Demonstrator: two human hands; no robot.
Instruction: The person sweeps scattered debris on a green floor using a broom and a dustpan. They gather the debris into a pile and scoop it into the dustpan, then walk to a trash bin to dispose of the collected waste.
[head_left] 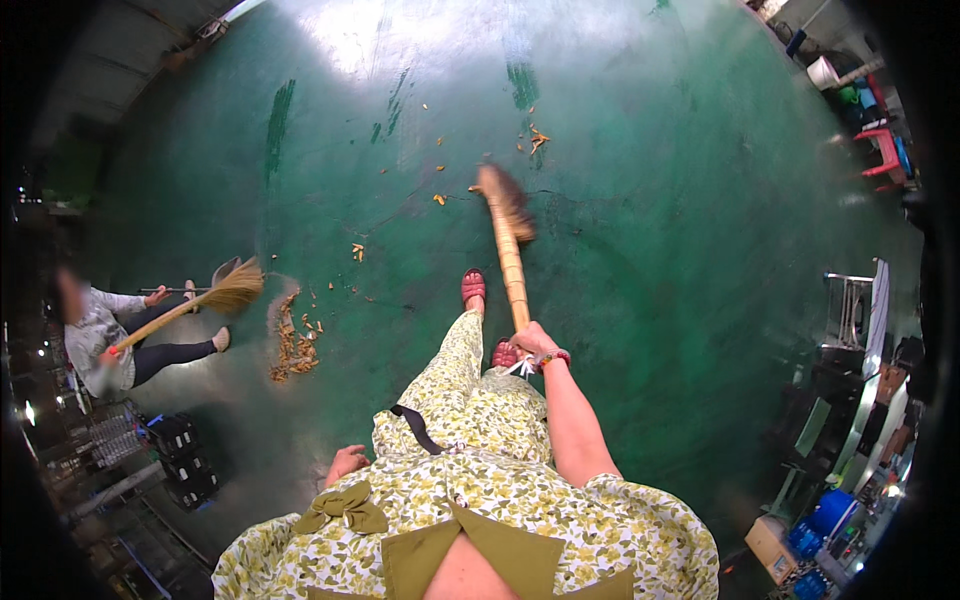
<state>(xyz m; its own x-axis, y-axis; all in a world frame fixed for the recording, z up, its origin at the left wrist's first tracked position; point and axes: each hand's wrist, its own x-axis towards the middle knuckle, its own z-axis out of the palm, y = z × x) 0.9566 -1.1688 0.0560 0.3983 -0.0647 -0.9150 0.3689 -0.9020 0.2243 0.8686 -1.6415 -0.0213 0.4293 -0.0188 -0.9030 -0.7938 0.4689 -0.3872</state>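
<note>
- Head view: right arm (580, 425) is stretched forward, broom (511, 270) gripped in right hand (535, 340), fingers wrapped, beside two sandals (474, 285).
- Left hand (347, 462) is held low; its fingers cannot be told.
- Second broom (236, 287) is held by one co-worker (100, 330).

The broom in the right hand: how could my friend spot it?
Start on the green floor and find the two red sandals. Beside them, the right hand grips the broom by its pale, ringed handle. Unlike the co-worker's straw-yellow broom, its head looks dark brown.

right arm (582, 430): extended forward | right grip (535, 341): curled tight | left grip (347, 463): low at side
</note>
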